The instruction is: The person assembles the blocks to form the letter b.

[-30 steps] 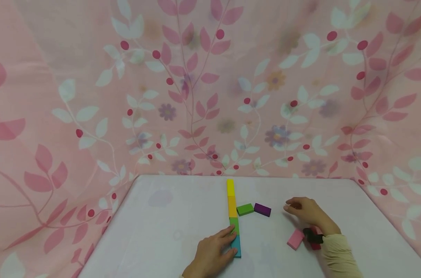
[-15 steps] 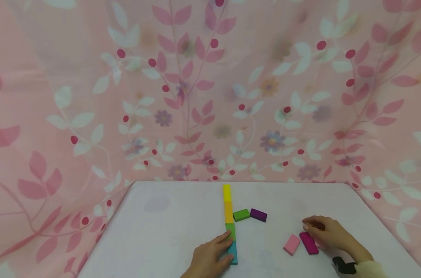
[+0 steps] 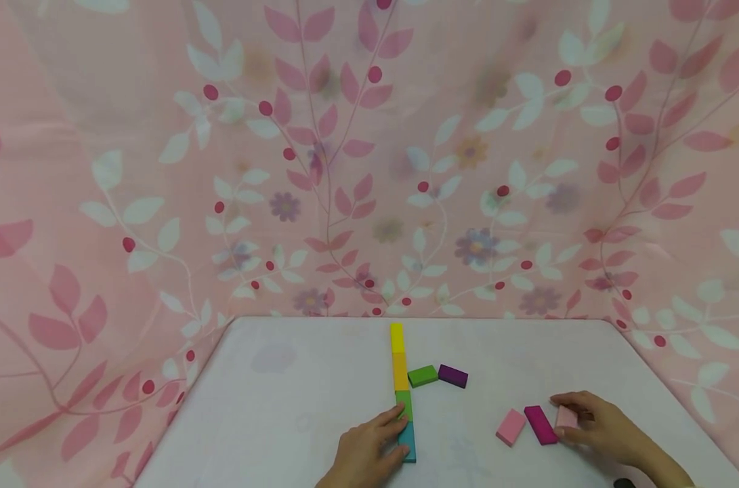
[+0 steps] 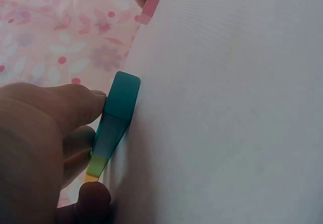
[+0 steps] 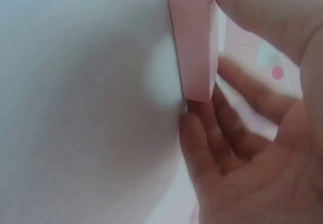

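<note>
In the head view, my left hand (image 3: pixel 369 451) rests on the near part of a straight row of blocks, its fingertips on the green block (image 3: pixel 404 400) and the blue block (image 3: pixel 409 444). The left wrist view shows the blue block (image 4: pixel 121 98) with its end toward the camera and the fingers along its side. Farther right, my right hand (image 3: pixel 607 427) pinches a light pink block (image 3: pixel 567 419) between thumb and fingers. Up close in the right wrist view, that block (image 5: pixel 194 47) stands between the thumb and the fingertips. A magenta block (image 3: pixel 540 425) lies just left of it.
Another pink block (image 3: pixel 511 427) lies left of the magenta one. An orange block (image 3: pixel 400 371) and a yellow block (image 3: pixel 396 337) form the row's far end. A loose green block (image 3: pixel 423 376) and a purple block (image 3: pixel 452 375) lie beside it on the white table (image 3: pixel 284 420).
My right hand has moved right and nearer, past the magenta block, and now grips the light pink block there. My left hand stays on the row. The head view has tilted slightly.
</note>
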### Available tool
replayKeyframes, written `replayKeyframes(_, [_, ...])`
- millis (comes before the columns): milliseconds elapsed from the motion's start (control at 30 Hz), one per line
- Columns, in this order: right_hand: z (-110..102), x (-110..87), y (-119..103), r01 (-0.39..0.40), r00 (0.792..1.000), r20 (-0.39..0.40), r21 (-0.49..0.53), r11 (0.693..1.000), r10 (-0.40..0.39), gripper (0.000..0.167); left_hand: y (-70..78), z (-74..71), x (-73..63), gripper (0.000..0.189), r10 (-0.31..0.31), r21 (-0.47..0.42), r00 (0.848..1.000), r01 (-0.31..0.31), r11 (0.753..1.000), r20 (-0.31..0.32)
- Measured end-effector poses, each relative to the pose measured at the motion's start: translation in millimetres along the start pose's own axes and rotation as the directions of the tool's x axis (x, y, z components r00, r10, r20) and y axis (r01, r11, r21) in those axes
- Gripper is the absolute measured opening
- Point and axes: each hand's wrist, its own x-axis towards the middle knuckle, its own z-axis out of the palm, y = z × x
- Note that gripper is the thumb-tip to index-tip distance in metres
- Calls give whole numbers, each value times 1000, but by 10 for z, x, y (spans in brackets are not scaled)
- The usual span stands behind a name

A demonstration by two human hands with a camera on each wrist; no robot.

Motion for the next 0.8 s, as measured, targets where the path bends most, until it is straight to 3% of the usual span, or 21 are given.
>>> replayKeyframes(233, [-6, -12, -3, -138, 989, -71, -83, 987, 133, 52, -23, 8, 5, 51, 1, -1, 1000, -1, 1000, 8])
replayKeyframes(567, [48, 32, -17, -64, 988, -143, -92, 994, 51, 43, -16, -3, 3, 51, 3, -2, 1000, -3, 1000, 11])
replayKeyframes(800, [83, 164, -48, -50, 995, -93, -80, 996, 43, 44, -20, -10, 8, 51, 1, -15, 1000, -1, 1000, 22])
